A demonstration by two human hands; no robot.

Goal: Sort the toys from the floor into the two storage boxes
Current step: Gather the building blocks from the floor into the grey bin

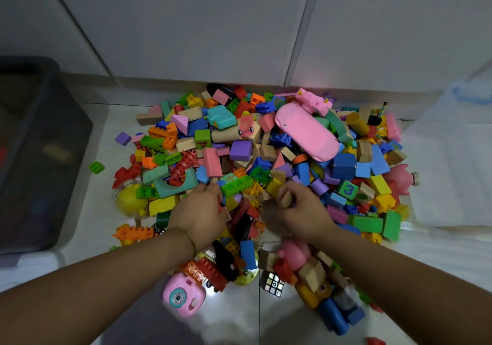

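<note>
Two bare forearms reach in from the bottom edge, over a pale tiled floor [239, 318]. Nearest the viewer lie a pink toy camera [183, 298], a small puzzle cube [272, 283] and a pink pig figure [295, 254], all at the near edge of the pile of toys [241, 150].

Just beyond them, both hands sit on the pile, close together but apart. The left hand [202, 211], with a thin thread bracelet [183, 231] at the wrist, has its fingers curled down among the blocks; whether it grips anything cannot be told. The right hand [300, 208] pinches a wooden block [286, 199] between thumb and fingers, at the hand's far left edge, just above the heap.

The pile spreads out from the hands on every side: plastic bricks and wooden blocks in many colours. A large pink toy car [306, 134] lies on top, far right of the hands.

A dark storage box [53, 144] stands at the left, well apart from the left hand. A pale storage box [447, 184], blurred, stands at the right. White cabinet doors [186, 24] rise behind the pile.
</note>
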